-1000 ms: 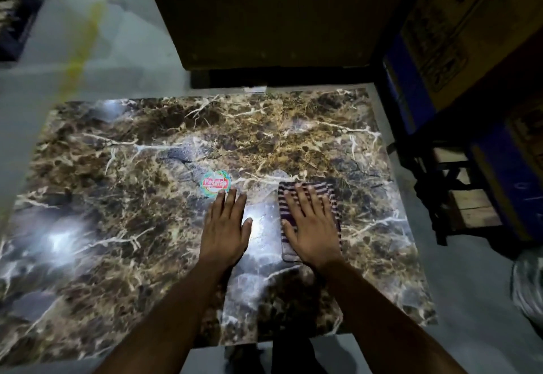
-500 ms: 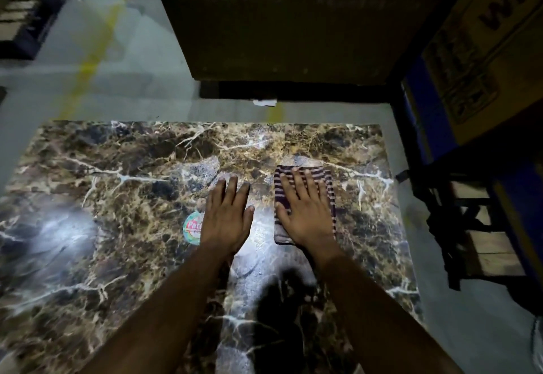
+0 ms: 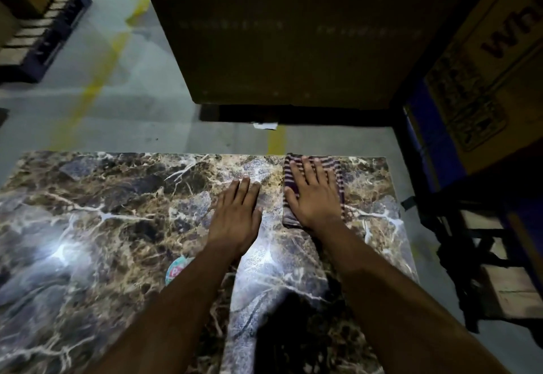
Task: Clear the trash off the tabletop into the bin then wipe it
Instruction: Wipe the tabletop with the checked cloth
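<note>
Head view: right hand (image 3: 316, 197) now pushed up to the table's (image 3: 88, 226) far edge, fingers (image 3: 308, 168) straight, slightly spread, pressing the striped cloth (image 3: 338, 174) flat, upper right of centre. Left hand (image 3: 235, 218) flat alongside, fingers together. Wiping well underway, probably. Round sticker (image 3: 173, 269) half hidden by left forearm. Beyond: grey floor (image 3: 132, 109), big cardboard box (image 3: 293, 35).

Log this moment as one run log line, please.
phase: wiping | right hand: flat on striped cloth, far edge | left hand: flat on tabletop
</note>
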Demonstrator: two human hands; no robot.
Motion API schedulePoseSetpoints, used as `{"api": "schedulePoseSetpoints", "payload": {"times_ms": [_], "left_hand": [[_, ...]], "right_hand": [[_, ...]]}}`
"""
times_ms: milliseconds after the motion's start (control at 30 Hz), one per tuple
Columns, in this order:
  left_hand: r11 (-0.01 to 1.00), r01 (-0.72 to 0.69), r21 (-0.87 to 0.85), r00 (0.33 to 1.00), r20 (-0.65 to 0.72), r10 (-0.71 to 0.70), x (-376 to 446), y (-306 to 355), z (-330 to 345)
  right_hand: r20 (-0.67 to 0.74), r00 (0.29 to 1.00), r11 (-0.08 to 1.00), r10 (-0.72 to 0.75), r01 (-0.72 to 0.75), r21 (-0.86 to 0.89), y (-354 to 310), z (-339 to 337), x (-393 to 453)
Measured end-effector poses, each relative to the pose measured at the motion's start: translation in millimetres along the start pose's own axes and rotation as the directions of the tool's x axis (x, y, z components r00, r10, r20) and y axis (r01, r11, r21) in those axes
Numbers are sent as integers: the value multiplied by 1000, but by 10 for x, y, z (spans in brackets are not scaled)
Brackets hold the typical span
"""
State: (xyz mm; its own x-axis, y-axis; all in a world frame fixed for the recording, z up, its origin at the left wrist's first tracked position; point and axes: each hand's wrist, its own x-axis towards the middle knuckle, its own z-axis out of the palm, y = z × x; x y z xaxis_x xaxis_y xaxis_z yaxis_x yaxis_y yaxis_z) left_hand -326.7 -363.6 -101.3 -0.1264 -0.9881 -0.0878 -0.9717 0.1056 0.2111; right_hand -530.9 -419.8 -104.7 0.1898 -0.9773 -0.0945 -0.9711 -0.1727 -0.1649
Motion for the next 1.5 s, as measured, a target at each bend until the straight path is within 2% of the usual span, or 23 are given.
{"api": "schedulePoseSetpoints", "payload": {"times_ms": [167, 333, 600, 867, 1133, 1267, 1400, 1500], "left_hand": [[999, 15, -44, 998, -54, -17, -160, 79, 69], [999, 22, -29, 999, -27, -23, -569, 181, 129], [1000, -12, 23, 999, 43, 11, -1631, 305, 198], [999, -36, -17, 995, 87, 38, -2822, 485, 343], [997, -8, -78, 994, 107, 16, -3524, 687, 354], [995, 21, -101, 994, 110, -9, -3573, 745, 341], [995, 19, -94, 994, 111, -9, -3468, 784, 353], [996, 27, -82, 995, 99, -19, -3359, 820, 382]], "right_hand": [[36, 998, 999, -48, 48, 4, -12, 14, 21], [61, 995, 997, -81, 81, 9, -58, 39, -407], [84, 994, 997, -67, 64, 35, -189, 189, -1719], [50, 998, 999, -34, 32, 35, -373, 372, -3144], [39, 999, 1000, 3, -3, 13, -369, 454, -4180], [60, 996, 998, 63, -62, -15, -78, 415, -4385], [50, 986, 988, 157, -157, -6, 65, 319, -3975], [45, 989, 989, 143, -144, 20, -36, 295, -3760]]}}
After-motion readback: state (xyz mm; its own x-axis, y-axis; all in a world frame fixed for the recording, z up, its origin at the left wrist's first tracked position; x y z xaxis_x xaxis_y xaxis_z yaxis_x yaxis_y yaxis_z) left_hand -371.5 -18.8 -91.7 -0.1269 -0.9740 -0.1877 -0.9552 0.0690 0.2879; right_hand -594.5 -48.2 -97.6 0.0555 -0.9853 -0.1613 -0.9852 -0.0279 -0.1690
